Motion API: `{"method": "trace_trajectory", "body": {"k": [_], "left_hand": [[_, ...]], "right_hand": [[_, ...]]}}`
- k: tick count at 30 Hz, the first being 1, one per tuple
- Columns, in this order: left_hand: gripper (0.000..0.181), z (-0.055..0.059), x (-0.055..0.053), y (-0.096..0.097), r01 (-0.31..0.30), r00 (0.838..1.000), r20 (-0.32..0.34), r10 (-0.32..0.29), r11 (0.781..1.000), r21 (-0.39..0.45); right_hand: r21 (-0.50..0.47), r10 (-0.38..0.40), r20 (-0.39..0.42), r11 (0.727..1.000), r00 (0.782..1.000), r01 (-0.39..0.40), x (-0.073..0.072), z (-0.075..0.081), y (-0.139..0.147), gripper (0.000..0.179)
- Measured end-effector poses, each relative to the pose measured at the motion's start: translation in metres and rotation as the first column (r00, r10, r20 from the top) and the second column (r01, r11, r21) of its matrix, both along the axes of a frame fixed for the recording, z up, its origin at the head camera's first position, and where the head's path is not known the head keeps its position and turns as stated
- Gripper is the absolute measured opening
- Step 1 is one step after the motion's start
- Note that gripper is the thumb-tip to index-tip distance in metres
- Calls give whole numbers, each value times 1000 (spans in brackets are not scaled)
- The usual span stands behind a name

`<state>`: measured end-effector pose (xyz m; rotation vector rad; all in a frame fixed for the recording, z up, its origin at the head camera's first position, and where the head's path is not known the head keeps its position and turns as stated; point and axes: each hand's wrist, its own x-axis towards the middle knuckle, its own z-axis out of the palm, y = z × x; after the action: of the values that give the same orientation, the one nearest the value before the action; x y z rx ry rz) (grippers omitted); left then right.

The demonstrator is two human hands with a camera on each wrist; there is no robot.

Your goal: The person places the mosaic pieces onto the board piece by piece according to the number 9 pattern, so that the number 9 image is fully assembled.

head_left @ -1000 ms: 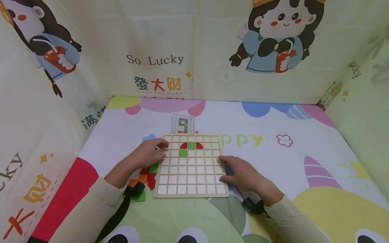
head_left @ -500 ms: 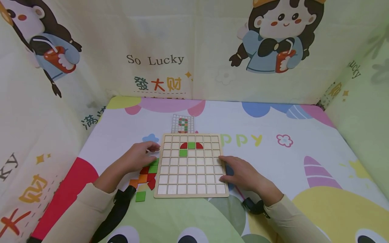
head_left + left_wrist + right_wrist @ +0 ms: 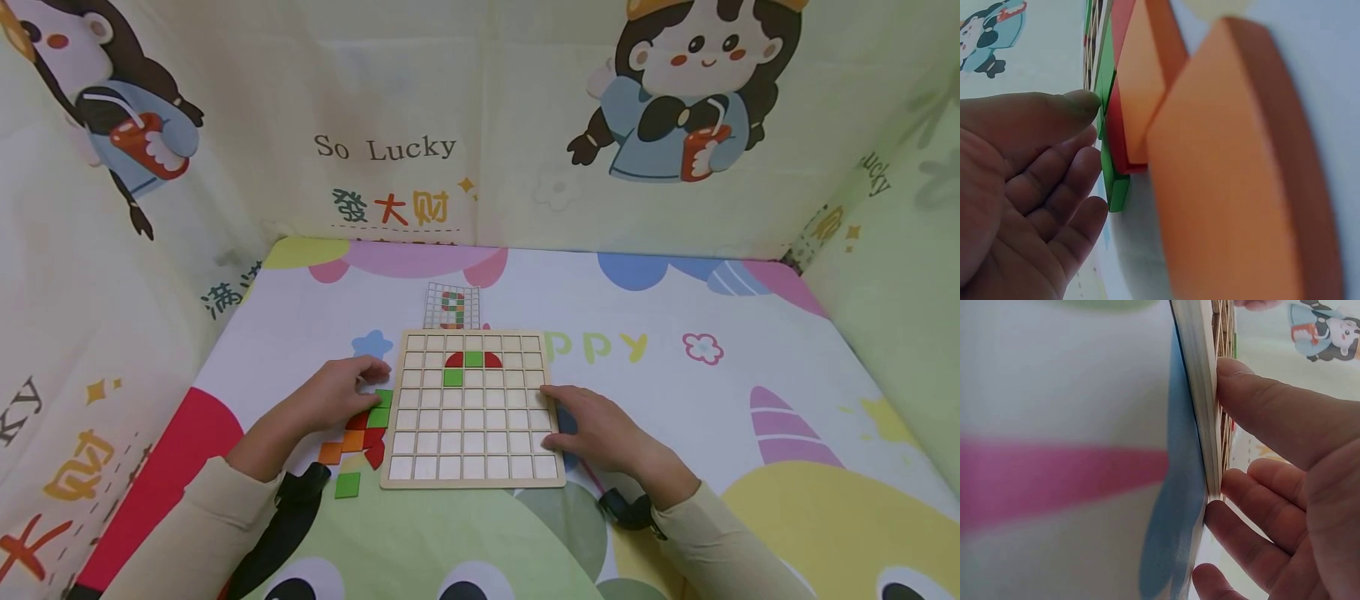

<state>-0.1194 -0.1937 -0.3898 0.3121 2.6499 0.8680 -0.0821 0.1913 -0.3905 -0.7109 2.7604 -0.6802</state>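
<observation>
A wooden grid board [image 3: 480,420] lies flat in front of me. Within its upper cells sit two green square tiles [image 3: 452,377] and two red quarter-round tiles. My left hand [image 3: 330,394] is just left of the board. Its thumb tip is at a loose green tile [image 3: 1107,75] in the left wrist view, the other fingers bent loosely with nothing gripped; whether it presses the tile is unclear. My right hand [image 3: 600,421] rests against the board's right edge, thumb and forefinger tips touching the rim [image 3: 1200,387] in the right wrist view.
Loose orange [image 3: 352,441], red [image 3: 374,454] and green tiles lie along the board's left side, one green square [image 3: 347,485] nearer me. Behind the board a printed pattern card [image 3: 452,306] shows a green, red and orange figure. Patterned cloth walls [image 3: 525,217] stand at the back and sides.
My left hand has drawn back from the board's left edge, leftward and slightly down, to the loose green tiles. My right hand and the tiles on the board have stayed in place.
</observation>
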Motion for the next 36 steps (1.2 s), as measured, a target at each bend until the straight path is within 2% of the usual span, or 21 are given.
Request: {"method": "trace_trajectory", "body": {"k": [14,25,36], "left_hand": [[37,1,1,-2,41,999,-32,-41,999,8],[34,1,-1,0,37,999,-28,-37,999,-11],[39,-2,-4,-1,13,1000,-10,-13,1000,-10]], "right_hand": [[-5,0,4,1000,1000,0,0,-2,2,67],[-1,0,8,1000,1000,0,-1,-2,1,66],[-5,4,7,1000,1000,-4,-1,-1,1,66]]}}
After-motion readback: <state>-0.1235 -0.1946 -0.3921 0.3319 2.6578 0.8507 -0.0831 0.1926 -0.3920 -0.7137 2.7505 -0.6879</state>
